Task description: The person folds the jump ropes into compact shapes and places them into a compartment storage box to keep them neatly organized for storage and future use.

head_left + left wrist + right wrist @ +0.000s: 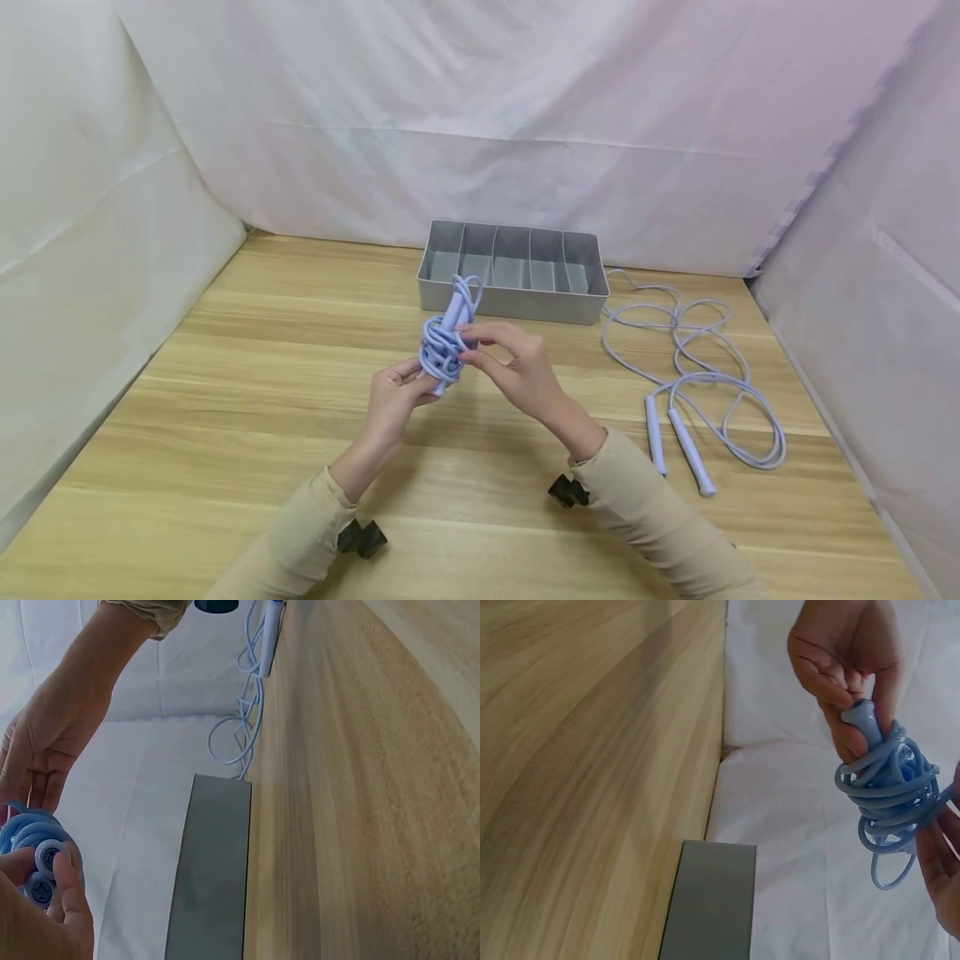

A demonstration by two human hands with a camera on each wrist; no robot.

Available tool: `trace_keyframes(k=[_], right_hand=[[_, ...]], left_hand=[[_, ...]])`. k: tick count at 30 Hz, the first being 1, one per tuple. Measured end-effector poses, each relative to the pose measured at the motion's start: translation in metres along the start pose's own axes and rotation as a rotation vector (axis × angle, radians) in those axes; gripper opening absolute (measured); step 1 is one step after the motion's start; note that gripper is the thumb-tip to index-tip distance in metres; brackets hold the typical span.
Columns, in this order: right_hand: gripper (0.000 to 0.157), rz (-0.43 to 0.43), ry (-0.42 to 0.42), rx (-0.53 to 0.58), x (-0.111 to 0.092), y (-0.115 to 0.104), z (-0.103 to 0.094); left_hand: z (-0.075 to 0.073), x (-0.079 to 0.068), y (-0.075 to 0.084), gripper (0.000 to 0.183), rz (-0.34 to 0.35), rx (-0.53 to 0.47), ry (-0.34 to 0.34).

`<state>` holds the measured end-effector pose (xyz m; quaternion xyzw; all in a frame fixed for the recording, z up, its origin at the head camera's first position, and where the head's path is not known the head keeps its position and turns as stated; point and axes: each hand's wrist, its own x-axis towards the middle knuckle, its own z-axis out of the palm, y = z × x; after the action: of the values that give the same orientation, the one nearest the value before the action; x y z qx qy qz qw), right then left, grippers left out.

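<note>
A light blue jump rope [441, 348] is wound in several loops round its own two handles and held up above the table. My left hand [393, 402] grips the lower ends of the handles, whose round end caps [49, 859] show between thumb and fingers in the left wrist view. At the bundle's right side my right hand [519, 368] pinches a strand of the rope between thumb and fingertips. Small loops of rope stick out past the far end of the handles. In the right wrist view the wound coils [896, 796] lie between both hands.
Behind the hands, a grey box [517, 305] with several compartments stands near the back curtain. To the right a second light blue jump rope [750, 392] lies loosely looped, its two handles [690, 452] toward the front. White curtains [480, 167] enclose the wooden table [247, 375].
</note>
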<state>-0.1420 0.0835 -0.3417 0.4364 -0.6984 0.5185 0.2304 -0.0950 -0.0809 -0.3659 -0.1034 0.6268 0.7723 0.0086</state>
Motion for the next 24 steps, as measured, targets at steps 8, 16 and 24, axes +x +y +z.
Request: trace_keyframes(k=[8, 16, 24], right_hand=[[0.028, 0.177, -0.012, 0.075, 0.006, -0.007, -0.001], [0.022, 0.276, 0.054, 0.101, 0.012, -0.012, 0.003], [0.019, 0.406, 0.195, 0.056, 0.021, -0.029, 0.013]], left_hand=[[0.0, -0.002, 0.001, 0.032, 0.09, 0.061, -0.007], [0.0, -0.001, 0.0, 0.033, 0.2, 0.118, 0.015], [-0.001, 0.004, -0.008, 0.028, 0.551, 0.424, 0.099]])
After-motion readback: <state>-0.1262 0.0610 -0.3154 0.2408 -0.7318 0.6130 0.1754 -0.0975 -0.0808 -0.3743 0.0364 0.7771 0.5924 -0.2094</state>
